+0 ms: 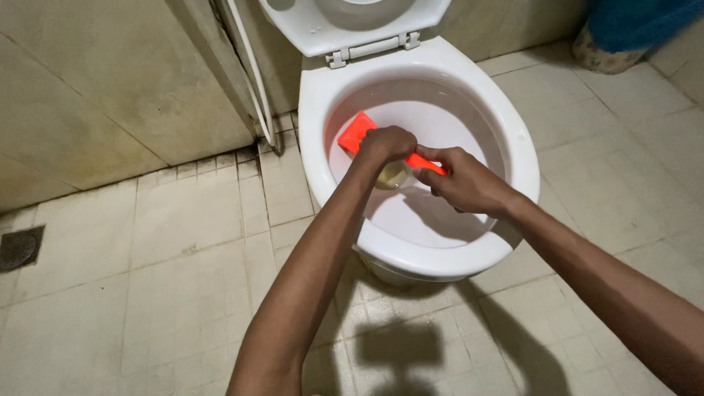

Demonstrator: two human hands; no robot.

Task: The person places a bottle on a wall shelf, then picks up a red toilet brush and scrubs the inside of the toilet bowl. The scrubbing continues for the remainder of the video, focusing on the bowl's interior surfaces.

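Nearest the camera are the two bare forearms, reaching down and forward from the bottom edge and meeting over the toilet bowl [513, 139], which serves as the landmark here. The left hand [386, 144] is curled shut around the orange brush [357, 133] close to its broad head, and the right hand [462, 180] is closed around the thin handle further back, toward the front right of the bowl. A two-handed grip like this, one hand low by the head and one on the handle, looks suited to pressing the head hard against the porcelain while steering it from behind.

The brush lies inside the bowl, above the water, on the left inner wall. Its long axis runs on a slant from the right hand up and left to the flat orange head, so the head points at the back left of the bowl. Whether the head touches the porcelain cannot be made out.

A small pale round thing [394, 174] shows just under the left hand; what it is cannot be told.

The seat and lid [352, 22] stand raised behind the bowl, leaving the rim open. A white hose [253, 73] hangs down the wall left of the bowl, a floor drain [18, 248] sits well left of it, and something blue [634, 22] rests at the back right.
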